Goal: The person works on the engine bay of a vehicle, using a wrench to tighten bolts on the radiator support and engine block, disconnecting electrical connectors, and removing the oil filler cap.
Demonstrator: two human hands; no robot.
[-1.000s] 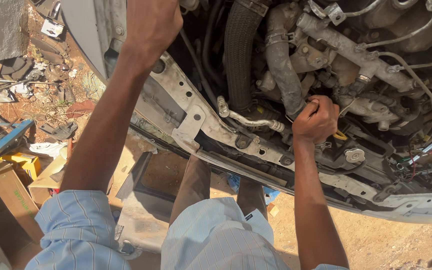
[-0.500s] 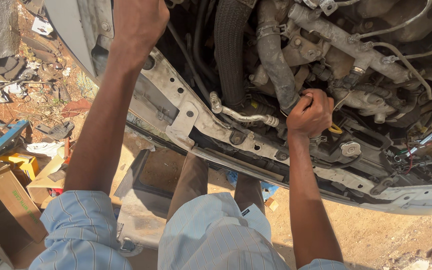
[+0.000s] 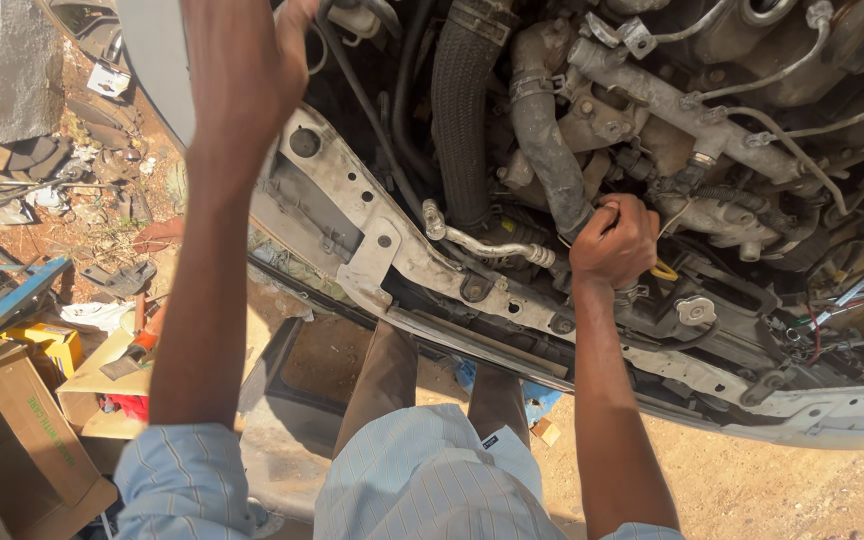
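Right hand point(image 3: 614, 243) grips the gray hose point(image 3: 542, 150), which runs top to bottom.

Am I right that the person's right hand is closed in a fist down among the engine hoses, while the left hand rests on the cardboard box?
Not quite. The head view shows the left hand raised to the car's body edge, not on the cardboard box. The right hand is indeed fisted among the hoses.
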